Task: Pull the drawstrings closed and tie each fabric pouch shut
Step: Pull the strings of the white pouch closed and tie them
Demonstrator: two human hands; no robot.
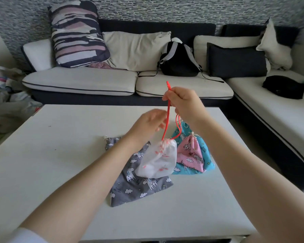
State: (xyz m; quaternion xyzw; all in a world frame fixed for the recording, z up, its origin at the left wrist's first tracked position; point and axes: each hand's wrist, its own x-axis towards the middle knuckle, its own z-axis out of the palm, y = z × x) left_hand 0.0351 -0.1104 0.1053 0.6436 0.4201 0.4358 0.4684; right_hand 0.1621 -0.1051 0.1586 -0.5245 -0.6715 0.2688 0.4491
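Hanging by its red drawstring (168, 109), a white pouch (158, 159) with red marks dangled just above the bench (60, 155), its mouth gathered tight. Four pouches showed in all: the white one, a grey unicorn-print pouch (139, 188) lying flat under it, a blue pouch (204, 160) to its right, and a pink pouch (189, 153) resting against the blue one with its top cinched. The right hand (183, 100) was raised highest, its grip clamped on the red cord, whose tip stuck up above the fingers. The left hand (150, 122) sat lower and to the left, blurred, fingers loosely curved beside the cord; whether it gripped the cord could not be told. The white pouch hung below both hands. Behind the bench stood a corner sofa (81, 81) carrying one black backpack (179, 60) and several cushions.
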